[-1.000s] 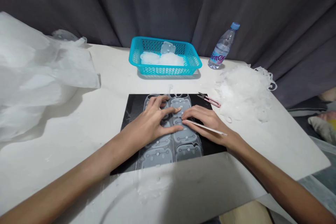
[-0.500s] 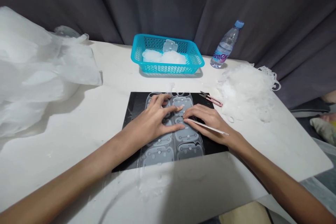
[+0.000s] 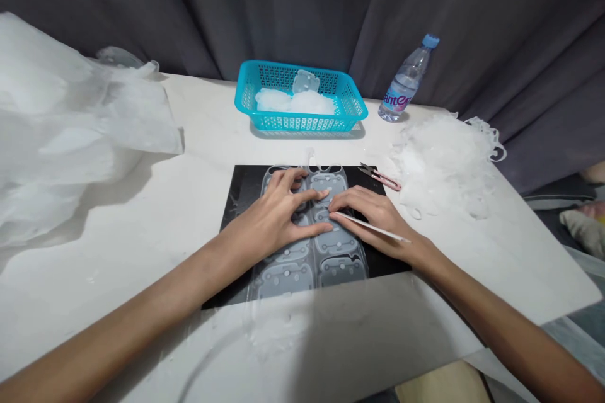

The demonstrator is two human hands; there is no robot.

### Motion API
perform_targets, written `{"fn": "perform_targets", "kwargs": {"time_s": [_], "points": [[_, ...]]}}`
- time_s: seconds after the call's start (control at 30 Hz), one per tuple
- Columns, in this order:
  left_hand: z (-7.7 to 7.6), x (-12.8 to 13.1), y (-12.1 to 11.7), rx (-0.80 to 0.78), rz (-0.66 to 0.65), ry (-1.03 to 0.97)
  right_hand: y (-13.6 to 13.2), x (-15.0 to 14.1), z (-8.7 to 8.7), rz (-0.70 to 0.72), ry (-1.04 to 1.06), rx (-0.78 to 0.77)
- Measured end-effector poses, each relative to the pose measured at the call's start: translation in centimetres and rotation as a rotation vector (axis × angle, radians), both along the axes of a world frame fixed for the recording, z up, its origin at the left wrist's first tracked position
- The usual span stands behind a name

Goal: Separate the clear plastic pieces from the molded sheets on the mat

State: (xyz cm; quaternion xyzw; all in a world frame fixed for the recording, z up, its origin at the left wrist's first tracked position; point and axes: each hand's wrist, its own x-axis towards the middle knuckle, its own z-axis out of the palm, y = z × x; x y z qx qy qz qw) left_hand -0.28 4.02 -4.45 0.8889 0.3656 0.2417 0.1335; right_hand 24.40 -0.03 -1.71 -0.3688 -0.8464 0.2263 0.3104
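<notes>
A translucent sheet of moulded rounded-square pieces (image 3: 287,278), silicone-like, lies over a black board (image 3: 227,286) and past its near edge. My left hand (image 3: 278,209) rests on the sheet with its fingers spread, thumb and forefinger reaching onto the right column of pieces. Just to the right, my right hand (image 3: 373,214) grips a thin white stick (image 3: 373,227) like a pen. The stick slants back toward the wrist; its working tip is hidden at the fingertips, close to a piece between my left thumb and forefinger. One lower right piece has a dark gap along its top edge.
Pink-handled thread snips (image 3: 385,181) lie at the board's far right corner. Behind is a turquoise basket (image 3: 307,123) holding translucent pieces. A water bottle (image 3: 399,91), a heap of clear trimmings (image 3: 444,164) and a large white plastic bag (image 3: 85,132) stand around the white table (image 3: 142,214).
The whole view has shifted slightly, mostly between the first two frames. Both hands stay nearly in place on the sheet, and the stick remains in my right hand.
</notes>
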Motion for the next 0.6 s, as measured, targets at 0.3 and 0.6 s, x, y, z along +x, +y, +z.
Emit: {"fn": "perform_targets", "kwargs": {"time_s": [0.3, 0.6], "points": [[0.34, 0.05, -0.07, -0.014, -0.003, 0.028, 0.19, 0.2, -0.12, -0.033, 0.086, -0.131], [0.58, 0.22, -0.3, -0.009, -0.016, -0.015, -0.43, -0.45, -0.01, -0.036, -0.036, 0.013]]}}
